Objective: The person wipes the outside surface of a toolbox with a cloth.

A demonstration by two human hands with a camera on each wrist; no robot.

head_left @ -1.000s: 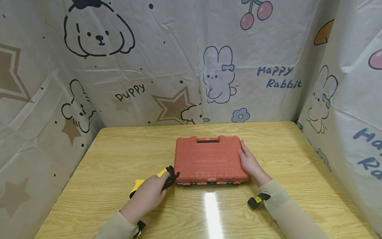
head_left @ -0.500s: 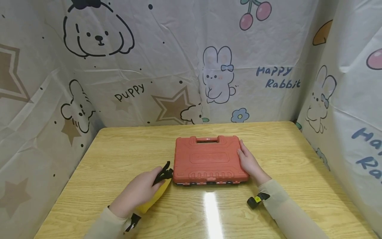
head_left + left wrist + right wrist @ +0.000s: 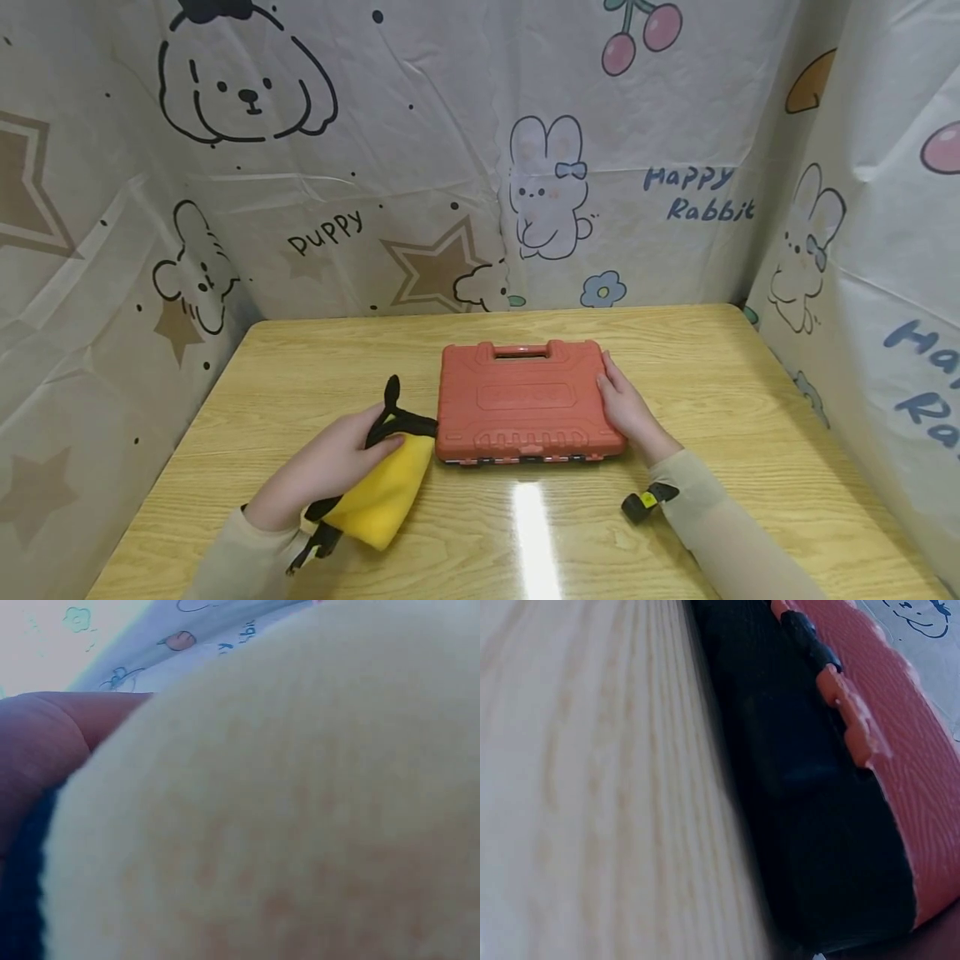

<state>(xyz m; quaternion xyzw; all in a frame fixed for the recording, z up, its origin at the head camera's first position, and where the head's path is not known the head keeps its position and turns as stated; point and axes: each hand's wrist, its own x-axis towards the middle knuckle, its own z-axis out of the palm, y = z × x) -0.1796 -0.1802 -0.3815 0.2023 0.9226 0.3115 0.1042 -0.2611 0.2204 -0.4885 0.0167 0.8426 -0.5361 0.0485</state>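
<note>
A red plastic tool case (image 3: 525,396) with a handle on its far side lies closed on the table. Along its right side, my right hand (image 3: 633,417) holds the edge, with the thumb near the lid. The right wrist view shows the case's black lower half (image 3: 810,802) and red lid (image 3: 900,750) close up. By the case's left front corner, my left hand (image 3: 330,458) pinches a yellow cloth with black edging (image 3: 393,483). It hangs bunched under the fingers, and its black edge meets the case's corner. In the left wrist view, the blurred cloth (image 3: 285,810) hides most of the hand.
The wooden table (image 3: 315,358) reaches back to a white printed curtain (image 3: 420,125) that rises behind it and on both sides. A black strap device (image 3: 641,506) sits at my right wrist.
My left hand has drawn back slightly to the left and turned, so more of the yellow cloth shows beneath it. My right hand and the case have barely moved.
</note>
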